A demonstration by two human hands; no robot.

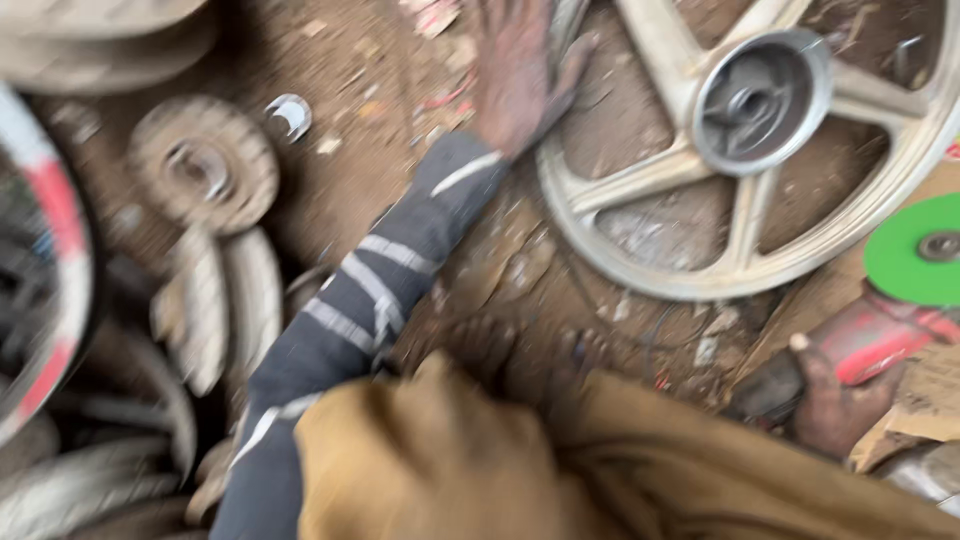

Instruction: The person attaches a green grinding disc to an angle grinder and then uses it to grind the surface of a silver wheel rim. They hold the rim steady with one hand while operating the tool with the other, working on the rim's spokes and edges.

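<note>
The left hand (518, 75) lies on the rim of a grey spoked alloy wheel (700, 160) resting flat on the dirt ground (350, 180). The right hand (835, 405) grips the body of a red angle grinder (880, 335) fitted with a green disc (915, 250). A round toothed part (203, 163) lies well to the left. The view is motion-blurred.

Littered brown dirt ground (380, 170), daylight
</note>
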